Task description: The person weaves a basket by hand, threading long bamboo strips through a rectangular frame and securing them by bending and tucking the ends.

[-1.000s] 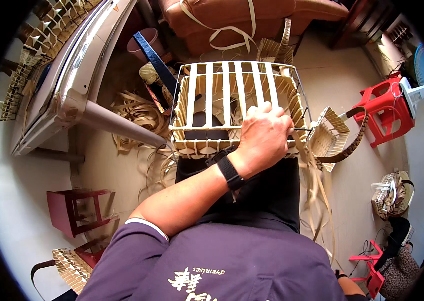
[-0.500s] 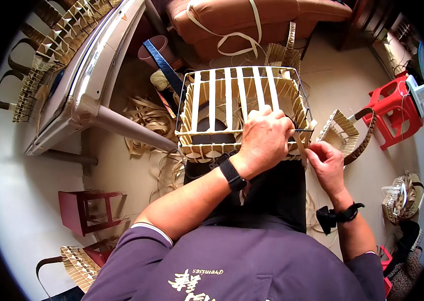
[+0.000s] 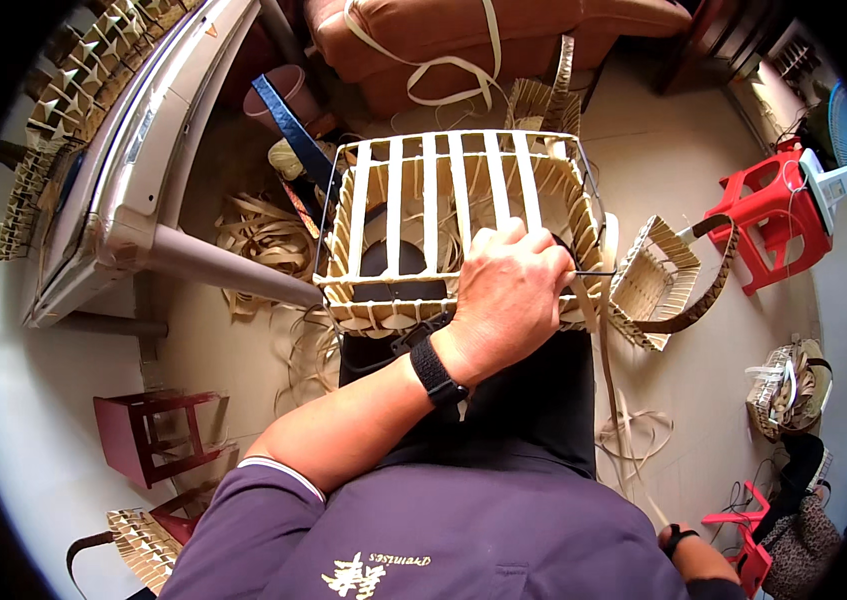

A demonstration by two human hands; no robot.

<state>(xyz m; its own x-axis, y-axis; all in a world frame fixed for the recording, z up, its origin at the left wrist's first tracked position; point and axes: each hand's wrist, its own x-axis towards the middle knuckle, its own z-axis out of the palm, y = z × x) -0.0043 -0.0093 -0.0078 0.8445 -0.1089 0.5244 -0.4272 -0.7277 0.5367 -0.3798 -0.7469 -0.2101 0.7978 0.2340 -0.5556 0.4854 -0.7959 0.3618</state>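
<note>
Basket edge [image 3: 393, 277] gripped by left hand [image 3: 511, 290]; right hand [image 3: 664, 537], hold unclear; floor [image 3: 688, 390] showing rightward

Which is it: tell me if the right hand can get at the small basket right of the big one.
Probably yes: just floor and loose strips show between the right hand and the small basket, though the hand, seemingly holding a strip, may need to release it.

I see pale floor [image 3: 658, 150], white wall [image 3: 53, 400] left, bench [image 3: 168, 130] far left, brown sofa [image 3: 613, 22] far, red stool [image 3: 771, 206] and fan [image 3: 845, 178] right, maroon stool [image 3: 121, 438] near left.
</note>
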